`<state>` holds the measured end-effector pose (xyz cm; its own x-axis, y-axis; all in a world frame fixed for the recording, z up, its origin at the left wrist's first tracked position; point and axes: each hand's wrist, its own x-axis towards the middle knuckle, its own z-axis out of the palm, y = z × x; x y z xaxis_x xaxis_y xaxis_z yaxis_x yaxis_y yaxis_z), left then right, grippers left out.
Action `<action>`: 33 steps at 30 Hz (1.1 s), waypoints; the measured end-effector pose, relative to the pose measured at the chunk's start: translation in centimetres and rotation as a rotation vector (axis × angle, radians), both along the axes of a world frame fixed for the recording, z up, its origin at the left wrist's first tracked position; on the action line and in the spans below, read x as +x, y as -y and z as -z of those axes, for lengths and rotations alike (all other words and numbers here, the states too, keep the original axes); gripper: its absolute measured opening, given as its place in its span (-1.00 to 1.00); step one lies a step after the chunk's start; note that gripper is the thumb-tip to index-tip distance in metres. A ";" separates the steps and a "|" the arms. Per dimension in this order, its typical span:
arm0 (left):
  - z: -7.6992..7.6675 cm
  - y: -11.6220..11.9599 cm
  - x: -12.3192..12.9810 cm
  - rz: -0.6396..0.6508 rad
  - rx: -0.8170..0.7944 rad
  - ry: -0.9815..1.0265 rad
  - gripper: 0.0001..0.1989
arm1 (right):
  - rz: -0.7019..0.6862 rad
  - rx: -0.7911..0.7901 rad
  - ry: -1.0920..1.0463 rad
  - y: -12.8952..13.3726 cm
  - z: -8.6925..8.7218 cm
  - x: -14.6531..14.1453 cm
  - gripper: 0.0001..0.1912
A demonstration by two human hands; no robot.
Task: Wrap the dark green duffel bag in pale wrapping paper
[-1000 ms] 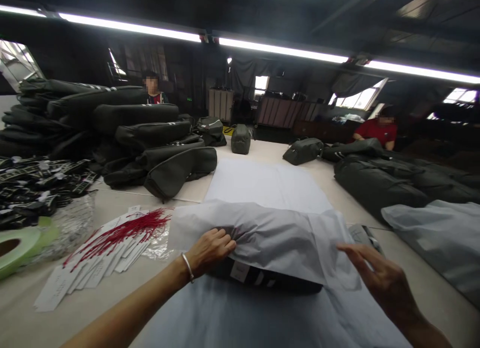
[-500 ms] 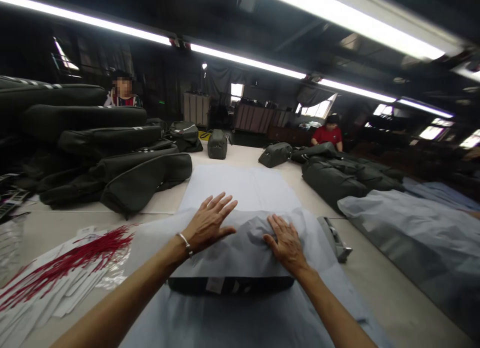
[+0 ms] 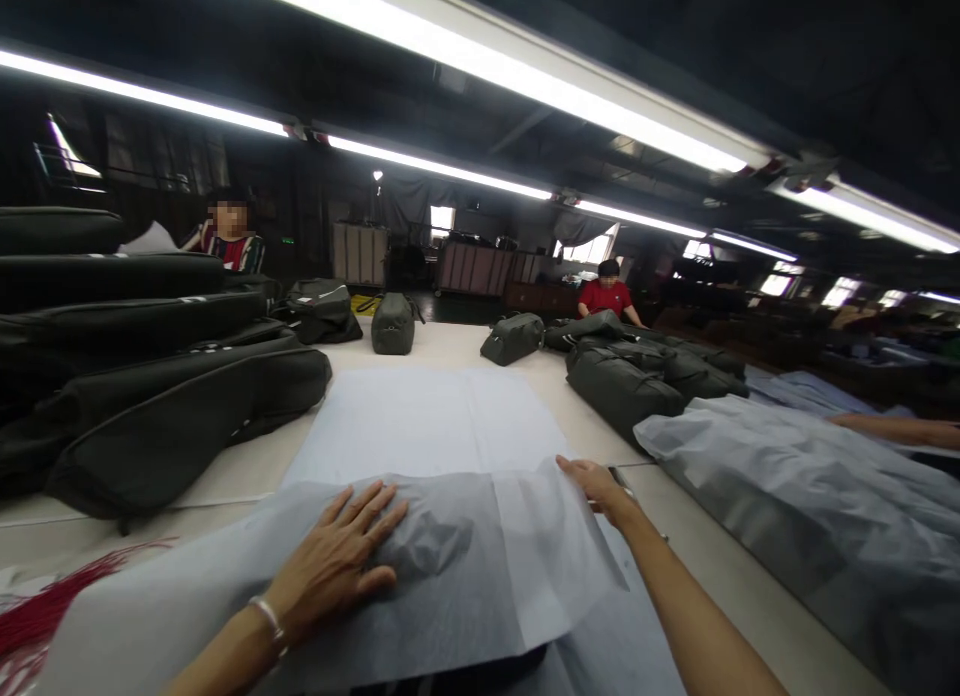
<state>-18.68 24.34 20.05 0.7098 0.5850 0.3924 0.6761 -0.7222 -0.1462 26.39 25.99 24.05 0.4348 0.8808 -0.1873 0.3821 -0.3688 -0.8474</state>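
A sheet of thin translucent tissue paper (image 3: 457, 621) is draped over a dark item (image 3: 499, 671), whose front edge peeks out at the bottom. My left hand (image 3: 337, 551) lies flat on the sheet with its fingers spread. At the sheet's far right corner, my right hand (image 3: 596, 486) has its fingers closed on the paper edge, which lifts and folds over there. More pale paper (image 3: 420, 416) lies flat on the table beyond. What the dark item is stays hidden under the sheet.
Dark green bags (image 3: 180, 426) are piled at left, and more bags (image 3: 630, 376) at right. A paper-covered bundle (image 3: 810, 506) fills the right side. Red cords (image 3: 60, 596) lie at left. Two people work across the table (image 3: 442, 341); another person's arm (image 3: 900, 431) reaches in at right.
My right hand has moved from the sheet's middle to its right edge and closed on it. My left hand stays flat on the paper. The view has turned right and tilted up.
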 end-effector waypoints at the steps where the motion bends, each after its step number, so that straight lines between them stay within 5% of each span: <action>1: 0.2 -0.1 -0.1 0.007 0.027 0.002 -0.28 | -0.011 0.007 -0.054 0.0 0.8 0.1 -0.41; 9: 0.7 -0.4 -0.3 0.024 0.163 0.002 -0.24 | 0.111 0.179 -0.268 2.7 3.8 2.2 -0.38; 17: 0.7 -0.2 0.1 0.000 0.058 0.012 -0.29 | 0.290 0.080 -0.150 11.0 6.8 5.2 -0.40; 22: 0.3 0.1 0.4 -0.013 -0.006 0.022 -0.31 | 0.340 0.021 0.170 13.0 4.7 5.1 -0.40; 27: -0.5 0.7 0.7 -0.019 -0.005 0.011 -0.33 | -0.140 0.476 0.624 9.5 -0.1 -3.5 -0.32; 33: -0.6 2.8 1.1 0.022 0.001 -0.016 -0.35 | -0.630 0.397 0.595 7.7 0.1 -14.5 -0.34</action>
